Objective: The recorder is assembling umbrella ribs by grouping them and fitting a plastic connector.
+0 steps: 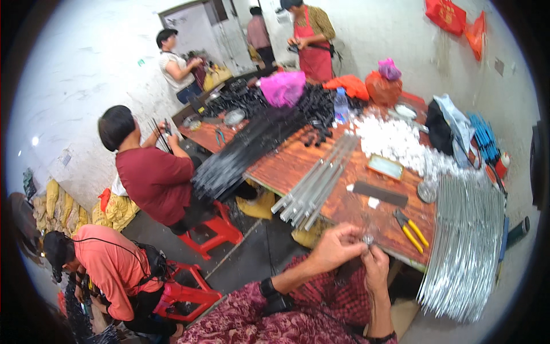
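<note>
while the left hand [335, 247] and right hand [376, 267] pinch a small shiny piece [367, 239], seemingly unfinished, rods [318, 182] at left look done and far white bits [395, 140] look unused.

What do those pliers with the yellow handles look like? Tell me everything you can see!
The pliers have two smooth yellow handles, perhaps plastic-covered, and a short grey head that looks like metal. They lie flat on the reddish-brown table, with the handles spread apart toward its near edge and the head pointing away, up and left. They're between a dark flat strip and a big silvery bundle. Nobody is holding them. The jaws are too small to tell whether they're open.
</note>
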A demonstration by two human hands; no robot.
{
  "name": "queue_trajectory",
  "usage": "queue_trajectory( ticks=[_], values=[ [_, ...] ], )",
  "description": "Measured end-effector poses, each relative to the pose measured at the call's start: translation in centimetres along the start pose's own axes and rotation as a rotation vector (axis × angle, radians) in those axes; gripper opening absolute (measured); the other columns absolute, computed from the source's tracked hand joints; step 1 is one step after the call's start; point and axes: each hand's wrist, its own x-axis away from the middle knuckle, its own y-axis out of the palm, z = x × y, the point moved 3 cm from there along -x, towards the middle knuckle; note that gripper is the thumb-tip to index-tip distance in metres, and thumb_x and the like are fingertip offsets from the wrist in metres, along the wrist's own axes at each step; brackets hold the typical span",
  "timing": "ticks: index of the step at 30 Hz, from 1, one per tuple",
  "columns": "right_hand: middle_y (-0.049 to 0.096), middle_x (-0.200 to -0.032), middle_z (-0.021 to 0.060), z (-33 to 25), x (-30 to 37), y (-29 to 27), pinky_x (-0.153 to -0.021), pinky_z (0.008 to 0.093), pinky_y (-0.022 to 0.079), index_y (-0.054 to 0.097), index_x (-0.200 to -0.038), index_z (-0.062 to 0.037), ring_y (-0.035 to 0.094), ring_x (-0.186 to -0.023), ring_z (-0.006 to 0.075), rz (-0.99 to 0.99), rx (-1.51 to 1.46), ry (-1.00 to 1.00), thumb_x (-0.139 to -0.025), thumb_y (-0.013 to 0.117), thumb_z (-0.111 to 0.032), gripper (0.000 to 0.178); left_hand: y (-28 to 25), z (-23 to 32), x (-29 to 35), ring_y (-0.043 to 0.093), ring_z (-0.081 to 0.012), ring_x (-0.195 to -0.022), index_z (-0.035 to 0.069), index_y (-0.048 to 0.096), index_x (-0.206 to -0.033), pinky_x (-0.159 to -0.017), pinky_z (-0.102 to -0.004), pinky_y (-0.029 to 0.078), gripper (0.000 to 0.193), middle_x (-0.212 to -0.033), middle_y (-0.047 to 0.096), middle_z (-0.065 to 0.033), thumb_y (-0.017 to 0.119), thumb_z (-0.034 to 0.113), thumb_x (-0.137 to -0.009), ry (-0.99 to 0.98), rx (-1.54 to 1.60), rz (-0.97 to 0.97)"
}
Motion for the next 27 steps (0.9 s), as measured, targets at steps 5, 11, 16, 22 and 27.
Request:
queue_trajectory(
  ticks=[5,11,16,22,27],
  values=[
    [0.051,-0.08,-0.0043,0.3,-1.2,0.3,-0.062,0.0213,0.036,0.061,-0.107,0.0022,0.042,-0.072,0.0054,-0.011,0.131,-0.057,-0.093,0.053,-0.022,0.029,-1.0,0.3,-0.9,0.059,-0.0054,-0.077,0.0,0.061,-0.102,-0.066,-0.0211,0.048,0.022,-0.087,0.063,0.0004,0.069,0.004,-0.082,0.04,-0.146,0.015],
    [0.064,-0.091,0.0026,1.3,-1.3,0.0,-0.074,0.0231,0.046,0.062,-0.106,0.0044,0.055,-0.083,0.0069,-0.083,0.01,-0.065,-0.093,0.054,-0.016,0.025,-1.2,2.0,-0.7,0.063,-0.0114,-0.083,-0.009,0.057,-0.114,-0.074,-0.023,0.052,0.035,-0.096,0.066,-0.0088,0.067,-0.002,-0.081,-0.059,-0.01,-0.031],
    [0.065,-0.098,0.0043,1.1,-0.6,-0.1,-0.081,0.0244,0.048,0.059,-0.116,0.0044,0.059,-0.09,0.0095,-0.095,-0.117,-0.09,-0.094,0.057,-0.017,0.031,-0.3,1.9,-0.4,0.062,-0.0094,-0.082,-0.009,0.055,-0.116,-0.069,-0.0199,0.052,0.036,-0.097,0.065,-0.009,0.064,-0.003,-0.083,-0.041,-0.025,-0.021],
    [0.065,-0.098,0.0053,0.7,0.1,-0.2,-0.081,0.0248,0.049,0.059,-0.117,0.0044,0.06,-0.089,0.0099,-0.103,-0.118,-0.081,-0.094,0.058,-0.02,0.033,-0.1,1.9,-0.2,0.062,-0.0089,-0.083,-0.008,0.055,-0.116,-0.074,-0.0204,0.052,0.036,-0.095,0.064,-0.0074,0.063,-0.002,-0.082,-0.055,-0.069,-0.033],
    [0.065,-0.095,0.0053,0.2,0.1,-0.1,-0.079,0.0247,0.05,0.06,-0.115,0.0048,0.06,-0.085,0.01,-0.079,-0.077,-0.077,-0.094,0.058,-0.019,0.032,-0.4,1.7,-0.4,0.062,-0.0087,-0.083,-0.007,0.055,-0.116,-0.074,-0.0207,0.052,0.035,-0.094,0.064,-0.0064,0.062,-0.002,-0.082,-0.057,-0.074,-0.05]
  ],
)
